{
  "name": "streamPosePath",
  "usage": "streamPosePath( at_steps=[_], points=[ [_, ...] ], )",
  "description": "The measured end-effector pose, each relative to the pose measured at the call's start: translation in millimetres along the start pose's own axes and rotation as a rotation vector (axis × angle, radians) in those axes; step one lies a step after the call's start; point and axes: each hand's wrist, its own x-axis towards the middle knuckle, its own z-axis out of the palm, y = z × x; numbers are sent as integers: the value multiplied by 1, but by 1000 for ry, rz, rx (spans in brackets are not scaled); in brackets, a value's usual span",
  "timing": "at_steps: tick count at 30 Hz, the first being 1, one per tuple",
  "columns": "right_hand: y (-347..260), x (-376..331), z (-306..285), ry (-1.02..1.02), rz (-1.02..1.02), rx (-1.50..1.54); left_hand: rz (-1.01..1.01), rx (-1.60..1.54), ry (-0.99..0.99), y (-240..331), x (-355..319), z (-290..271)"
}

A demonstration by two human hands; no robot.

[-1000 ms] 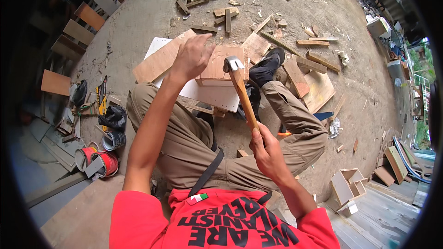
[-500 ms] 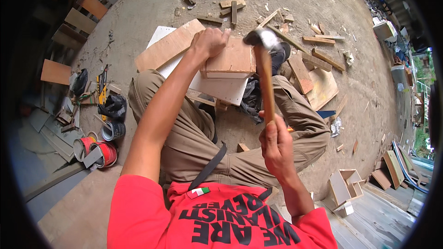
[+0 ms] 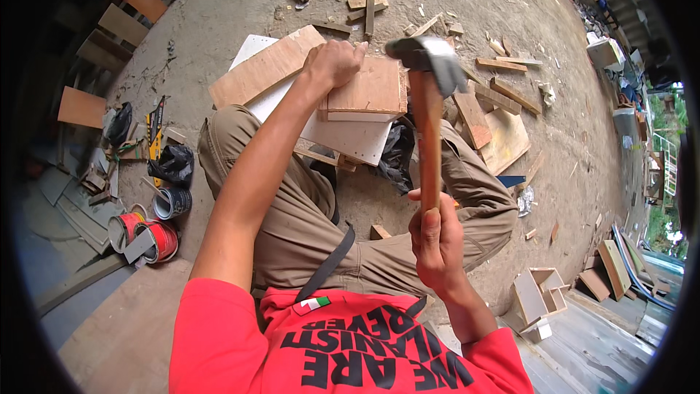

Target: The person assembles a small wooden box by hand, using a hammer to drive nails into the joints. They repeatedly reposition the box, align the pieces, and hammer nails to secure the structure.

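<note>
My right hand [image 3: 437,244] is closed round the wooden handle of a claw hammer [image 3: 429,138], which stands upright with its metal head raised by the right side of a small plywood box [image 3: 368,87]. My left hand [image 3: 334,64] lies on the left part of that box, its fingers curled down over the far edge; the fingertips are hidden. Under the box is a white board [image 3: 350,138] with small holes along its edge. A plywood plank [image 3: 262,69] lies slanted on the white board, left of my left hand.
Wood offcuts [image 3: 368,14] are scattered on the ground ahead. To the left are paint cans [image 3: 160,241], a handsaw [image 3: 155,131] and a black plastic bag [image 3: 173,164]. A small compartmented wooden box [image 3: 539,293] stands at lower right. Plywood pieces [image 3: 503,138] lie beyond my right knee.
The hammer has swung slightly back toward me and right, its head looking larger, and my right hand has come a little lower. My left hand stays on the box.
</note>
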Motion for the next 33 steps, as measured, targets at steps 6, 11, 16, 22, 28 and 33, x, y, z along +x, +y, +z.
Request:
streamPosePath(
  at_steps=[6, 11, 16, 22, 28, 33],
  points=[
    [39, 7, 9, -8, 156, -102, -7, -13, 4, 8, -2, -4],
    [9, 4, -4, 41, 104, 3, -9, -19, -15, 3, -3, -2],
    [27, 3, 5, 65, -72, -69, -27, 26, -7, 9, -4, -4],
    [42, -2, 8, 7, 130, -102, -32, -8, 27, 9, -5, -3],
    [22, -6, 9, 118, -180, -28, -7, -13, 29, 7, -5, 0],
    [46, -6, 14, -2, 217, -280, 2, -32, 56, 4, -6, 2]
  ],
)
